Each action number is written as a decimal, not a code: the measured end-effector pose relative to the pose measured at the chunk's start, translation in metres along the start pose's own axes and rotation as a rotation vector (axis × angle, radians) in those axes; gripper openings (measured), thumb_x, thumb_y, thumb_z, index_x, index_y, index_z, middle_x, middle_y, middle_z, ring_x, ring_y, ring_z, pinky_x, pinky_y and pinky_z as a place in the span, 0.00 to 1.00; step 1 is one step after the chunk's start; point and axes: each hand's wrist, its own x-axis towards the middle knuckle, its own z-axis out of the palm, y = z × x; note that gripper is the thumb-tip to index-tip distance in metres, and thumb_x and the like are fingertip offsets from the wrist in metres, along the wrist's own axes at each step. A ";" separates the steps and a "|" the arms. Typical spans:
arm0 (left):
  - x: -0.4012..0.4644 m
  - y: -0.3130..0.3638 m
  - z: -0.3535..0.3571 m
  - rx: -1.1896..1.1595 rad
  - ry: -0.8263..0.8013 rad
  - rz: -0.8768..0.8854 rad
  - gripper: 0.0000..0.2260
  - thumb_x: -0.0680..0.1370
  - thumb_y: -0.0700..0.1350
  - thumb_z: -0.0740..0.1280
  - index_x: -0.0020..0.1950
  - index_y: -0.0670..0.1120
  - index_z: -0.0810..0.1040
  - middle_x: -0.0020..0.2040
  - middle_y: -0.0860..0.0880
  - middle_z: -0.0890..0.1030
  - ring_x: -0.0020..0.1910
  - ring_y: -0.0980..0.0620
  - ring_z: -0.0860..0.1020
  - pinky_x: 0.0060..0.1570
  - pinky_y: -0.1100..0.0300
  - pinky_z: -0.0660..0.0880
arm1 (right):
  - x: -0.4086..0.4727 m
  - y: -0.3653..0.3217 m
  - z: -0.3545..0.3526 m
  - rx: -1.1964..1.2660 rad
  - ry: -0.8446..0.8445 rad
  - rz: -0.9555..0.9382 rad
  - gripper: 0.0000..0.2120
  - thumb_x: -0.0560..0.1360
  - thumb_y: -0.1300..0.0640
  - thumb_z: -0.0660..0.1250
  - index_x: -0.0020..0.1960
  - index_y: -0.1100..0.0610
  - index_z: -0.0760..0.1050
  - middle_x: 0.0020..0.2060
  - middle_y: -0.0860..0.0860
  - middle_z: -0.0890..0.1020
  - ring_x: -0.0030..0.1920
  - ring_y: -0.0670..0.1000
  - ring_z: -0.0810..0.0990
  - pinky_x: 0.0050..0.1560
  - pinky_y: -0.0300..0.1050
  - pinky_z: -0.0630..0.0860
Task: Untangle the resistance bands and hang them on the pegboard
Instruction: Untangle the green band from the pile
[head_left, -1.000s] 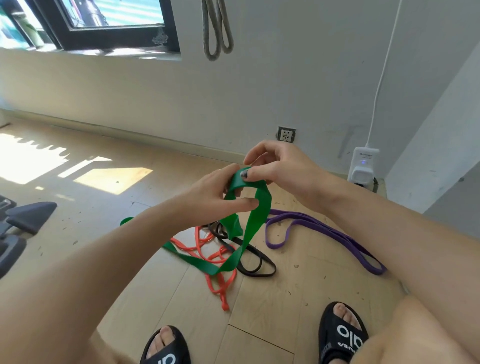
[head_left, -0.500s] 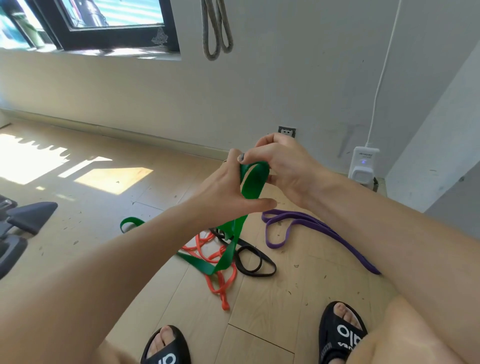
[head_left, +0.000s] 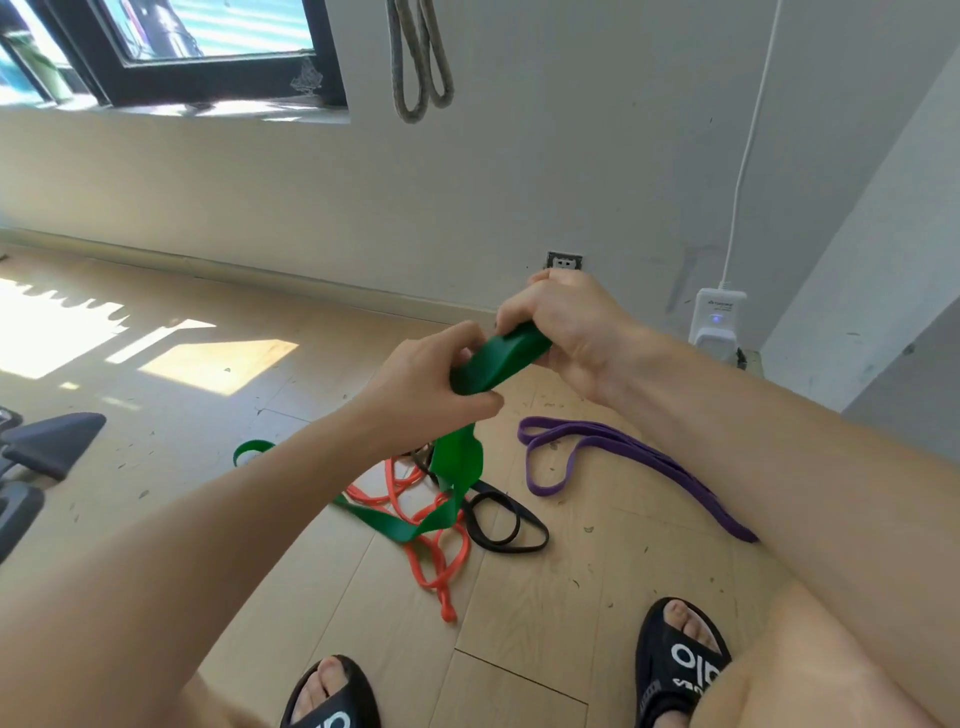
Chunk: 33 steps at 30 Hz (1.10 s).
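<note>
Nearest the camera, two feet in black sandals (head_left: 680, 670) stand on the wood floor (head_left: 597, 597). Just beyond them lies the tangle: one orange band (head_left: 441, 561), one black band (head_left: 506, 525), and the lower run of one green band (head_left: 457, 462) that climbs out of the heap to the hands. One purple band (head_left: 613, 452) lies apart to the right, already free. Above the heap, the left hand (head_left: 421, 379) pinches the green band at its lower side, thumb under and fingers over, while the right hand (head_left: 566, 322) has its fingers curled round the band's top fold. The two hands are close together, and the held stretch runs on a slant from lower left to upper right between them. From the grip the band's long axis drops down and toward the person, so freeing it probably means lifting up and away from the orange and black loops. Farthest off, one grey band (head_left: 418, 62) hangs on the wall (head_left: 571, 156); the pegboard itself is out of view.
</note>
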 end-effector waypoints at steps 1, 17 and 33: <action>0.001 -0.002 -0.002 0.063 0.016 0.017 0.13 0.75 0.47 0.73 0.56 0.53 0.73 0.41 0.56 0.79 0.36 0.59 0.78 0.36 0.68 0.73 | 0.002 -0.001 -0.004 0.052 0.010 0.018 0.12 0.70 0.72 0.69 0.45 0.58 0.71 0.40 0.54 0.75 0.41 0.52 0.77 0.44 0.47 0.79; 0.011 -0.013 -0.013 0.156 -0.042 0.056 0.13 0.77 0.57 0.72 0.46 0.54 0.69 0.39 0.54 0.76 0.34 0.56 0.71 0.33 0.66 0.67 | 0.021 0.022 -0.055 -0.247 0.111 -0.027 0.17 0.75 0.63 0.74 0.60 0.58 0.71 0.55 0.56 0.77 0.54 0.54 0.82 0.53 0.51 0.84; 0.010 -0.010 -0.011 0.106 -0.037 0.070 0.11 0.74 0.57 0.74 0.46 0.53 0.75 0.36 0.55 0.76 0.33 0.59 0.73 0.33 0.68 0.69 | 0.012 0.020 0.008 -0.796 -0.128 -0.384 0.18 0.84 0.42 0.58 0.50 0.56 0.76 0.37 0.50 0.81 0.38 0.49 0.78 0.38 0.45 0.69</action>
